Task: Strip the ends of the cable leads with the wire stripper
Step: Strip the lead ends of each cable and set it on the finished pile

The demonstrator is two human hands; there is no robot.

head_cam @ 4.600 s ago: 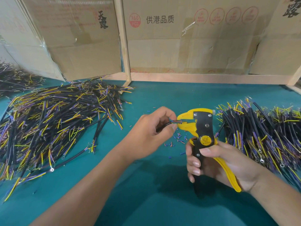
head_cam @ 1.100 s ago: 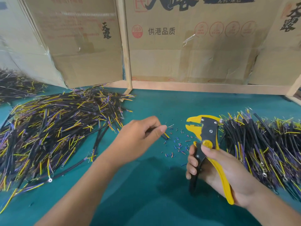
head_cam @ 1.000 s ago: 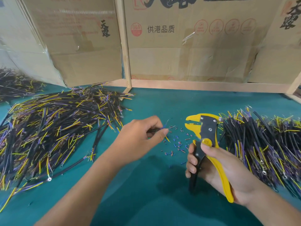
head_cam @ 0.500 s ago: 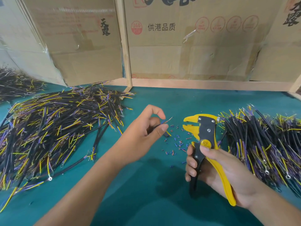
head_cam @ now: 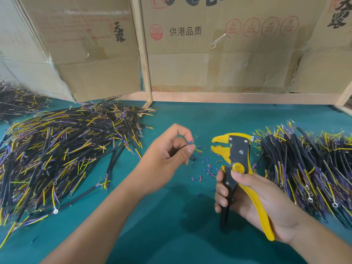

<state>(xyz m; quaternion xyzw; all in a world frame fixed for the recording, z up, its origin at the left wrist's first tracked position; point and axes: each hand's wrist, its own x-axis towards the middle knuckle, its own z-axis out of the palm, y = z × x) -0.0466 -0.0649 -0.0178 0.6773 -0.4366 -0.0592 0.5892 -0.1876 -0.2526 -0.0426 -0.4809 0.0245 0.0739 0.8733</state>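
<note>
Left of frame: cable pile (head_cam: 62, 149) on the green mat (head_cam: 171, 235). Centre: left hand (head_cam: 167, 155) pinches one cable (head_cam: 191, 143) between thumb and fingers, leads fanned out toward the stripper (head_cam: 236, 157), not yet in its jaws. Judged step: picking out the next lead. Next move calls for feeding a single lead end squarely into the open jaws, then a squeeze. Right hand (head_cam: 255, 201) is curled round the handles. Insulation bits (head_cam: 204, 168) lie below the gap, obstructing nothing. Far right: second pile (head_cam: 308, 168).

Two hands are seen, a left hand (head_cam: 167, 155) and a right hand (head_cam: 253, 199); one wire stripper (head_cam: 236, 161) is counted; three cable heaps are counted: a far-left heap (head_cam: 17, 100), a left heap (head_cam: 62, 149) and a right heap (head_cam: 308, 168).
</note>
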